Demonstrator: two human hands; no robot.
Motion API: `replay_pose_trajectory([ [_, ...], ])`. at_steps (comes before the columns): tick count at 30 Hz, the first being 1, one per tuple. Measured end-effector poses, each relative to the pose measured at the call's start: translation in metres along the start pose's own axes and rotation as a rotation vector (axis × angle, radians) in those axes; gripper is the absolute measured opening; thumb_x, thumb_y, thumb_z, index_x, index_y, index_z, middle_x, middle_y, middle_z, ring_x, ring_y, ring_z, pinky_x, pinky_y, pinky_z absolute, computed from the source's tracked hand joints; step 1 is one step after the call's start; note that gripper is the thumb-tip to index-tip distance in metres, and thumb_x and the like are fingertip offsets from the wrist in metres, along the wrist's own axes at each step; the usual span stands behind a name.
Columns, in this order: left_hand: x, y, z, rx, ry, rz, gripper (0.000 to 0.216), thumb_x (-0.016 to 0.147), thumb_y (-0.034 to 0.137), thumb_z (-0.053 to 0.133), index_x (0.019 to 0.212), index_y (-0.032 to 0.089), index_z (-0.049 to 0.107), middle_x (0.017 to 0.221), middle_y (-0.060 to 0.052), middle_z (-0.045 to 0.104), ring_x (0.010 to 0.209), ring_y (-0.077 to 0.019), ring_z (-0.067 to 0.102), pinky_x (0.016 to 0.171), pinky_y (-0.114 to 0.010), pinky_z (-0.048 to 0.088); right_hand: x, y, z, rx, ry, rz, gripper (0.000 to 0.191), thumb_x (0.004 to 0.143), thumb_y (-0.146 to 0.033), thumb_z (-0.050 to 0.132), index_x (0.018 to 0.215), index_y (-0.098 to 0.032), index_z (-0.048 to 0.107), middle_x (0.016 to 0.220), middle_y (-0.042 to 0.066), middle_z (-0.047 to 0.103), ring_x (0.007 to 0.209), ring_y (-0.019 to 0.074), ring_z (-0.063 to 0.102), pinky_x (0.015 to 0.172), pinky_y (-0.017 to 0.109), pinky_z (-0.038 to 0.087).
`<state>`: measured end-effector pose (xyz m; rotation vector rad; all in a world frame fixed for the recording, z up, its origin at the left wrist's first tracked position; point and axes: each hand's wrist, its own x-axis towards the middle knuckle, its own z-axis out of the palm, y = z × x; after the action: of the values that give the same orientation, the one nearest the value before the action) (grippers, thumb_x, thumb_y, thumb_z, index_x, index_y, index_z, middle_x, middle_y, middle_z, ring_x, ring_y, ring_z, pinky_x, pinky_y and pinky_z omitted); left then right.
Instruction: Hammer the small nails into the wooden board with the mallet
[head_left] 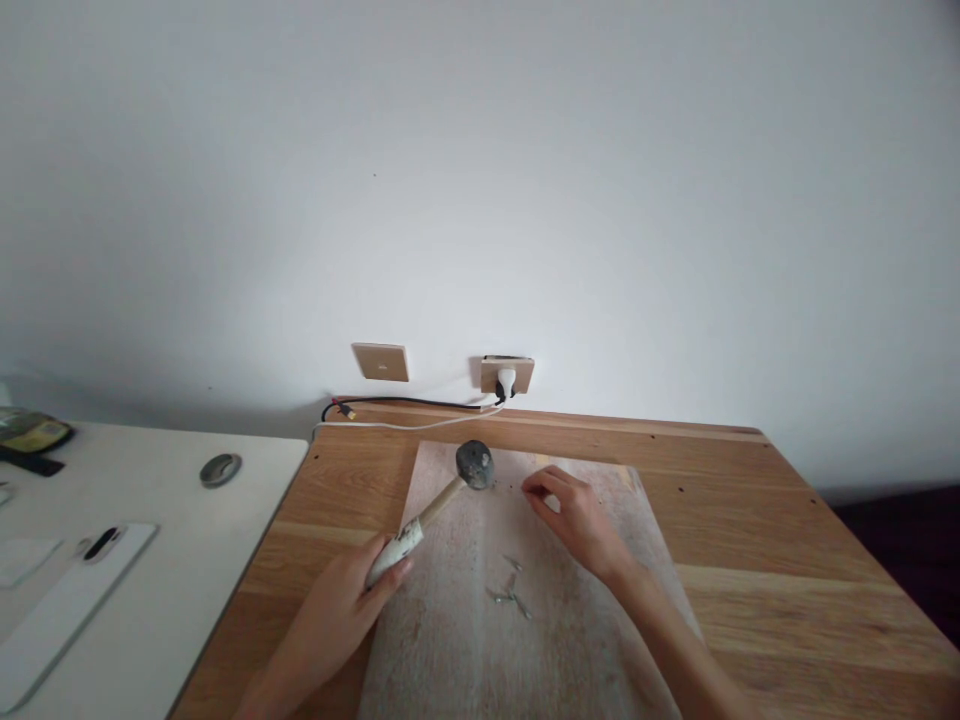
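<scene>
My left hand (pixel 346 603) grips the pale wooden handle of a hammer (pixel 442 498), whose round dark head rests on a whitish board (pixel 480 660) lying on the wooden table (pixel 750 540). My right hand (pixel 574 520) hovers over the board to the right of the hammer head, thumb and fingers pinched together; whether it pinches something small I cannot tell. Several loose nails (pixel 510 597) lie on the board between my two forearms.
A white table (pixel 172 560) adjoins on the left, carrying a round grey object (pixel 220 469), a white flat device (pixel 75 590) and a dark pouch (pixel 30 435). On the wall are a switch plate (pixel 381 361) and a socket (pixel 507 374) with a plugged cable running left.
</scene>
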<state>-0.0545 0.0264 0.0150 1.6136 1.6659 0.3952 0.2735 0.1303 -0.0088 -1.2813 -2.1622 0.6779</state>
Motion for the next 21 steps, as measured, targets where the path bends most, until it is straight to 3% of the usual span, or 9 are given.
replay_pose_trajectory([
  [7,-0.005,-0.006,-0.003,-0.027,0.006,-0.032,0.038,0.098,0.056,0.043,0.089,0.023,0.061,0.081,-0.004,0.071,0.081,-0.0246,0.069,0.075,-0.03,0.044,0.021,-0.006,0.01,-0.106,-0.029,-0.009,0.029,0.084,0.0,0.054,0.093,-0.021,0.072,0.093,0.006,0.074,0.087,0.0201,0.071,0.081,0.031,0.056],
  [11,-0.007,-0.007,-0.004,-0.025,0.008,-0.042,0.038,0.099,0.054,0.042,0.087,0.024,0.06,0.081,-0.004,0.072,0.081,-0.0244,0.07,0.075,-0.03,0.044,0.027,-0.008,0.012,-0.15,-0.061,-0.017,0.039,0.078,0.004,0.053,0.103,-0.02,0.071,0.09,0.006,0.074,0.085,0.0202,0.07,0.081,0.031,0.056],
  [21,-0.005,-0.003,-0.004,-0.025,-0.012,-0.004,0.037,0.101,0.053,0.043,0.087,0.023,0.059,0.085,-0.005,0.071,0.084,-0.0245,0.069,0.076,-0.031,0.043,0.023,-0.004,0.021,-0.161,-0.008,0.004,0.041,0.088,-0.005,0.055,0.124,-0.02,0.067,0.093,0.007,0.076,0.082,0.0196,0.071,0.081,0.034,0.058],
])
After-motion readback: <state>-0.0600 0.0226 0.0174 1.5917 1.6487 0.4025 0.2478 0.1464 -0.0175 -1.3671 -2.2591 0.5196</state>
